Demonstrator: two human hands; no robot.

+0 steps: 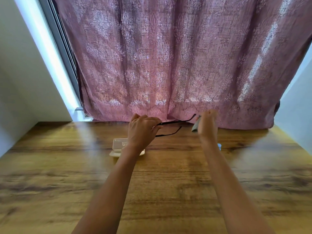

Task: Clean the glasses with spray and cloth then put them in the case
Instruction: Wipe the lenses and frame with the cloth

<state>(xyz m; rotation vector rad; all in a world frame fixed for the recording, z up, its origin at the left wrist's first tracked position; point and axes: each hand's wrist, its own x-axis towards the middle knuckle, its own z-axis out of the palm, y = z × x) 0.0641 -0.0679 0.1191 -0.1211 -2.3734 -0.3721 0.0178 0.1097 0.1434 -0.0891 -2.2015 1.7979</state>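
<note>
Head view: the camera is looking down over both bare forearms, which are reaching forward across a wooden worktop (67,166).
Left hand (141,130): it is hovering above the worktop with fingers curled, pinching the front of the glasses (175,122).
Glasses: they are hanging in the air between the two hands. Their two dark temple arms are pointing right towards the other hand, while the lenses are hiding behind the left fingers.
Right hand (206,125): it is gripping a slim grey spray bottle (195,126) and holding it tilted just beside the tip of the upper temple arm.
Case (118,146): the white case is lying open on the worktop, its lid standing up at the back. The left wrist is partly covering it.
Pale blue item (219,146): it is peeking out from behind the right forearm on the worktop, too hidden to tell what it is.
Background: a patterned pink curtain (168,65) is hanging behind the far edge of the worktop, with a bright window frame (55,61) showing at its left.
</note>
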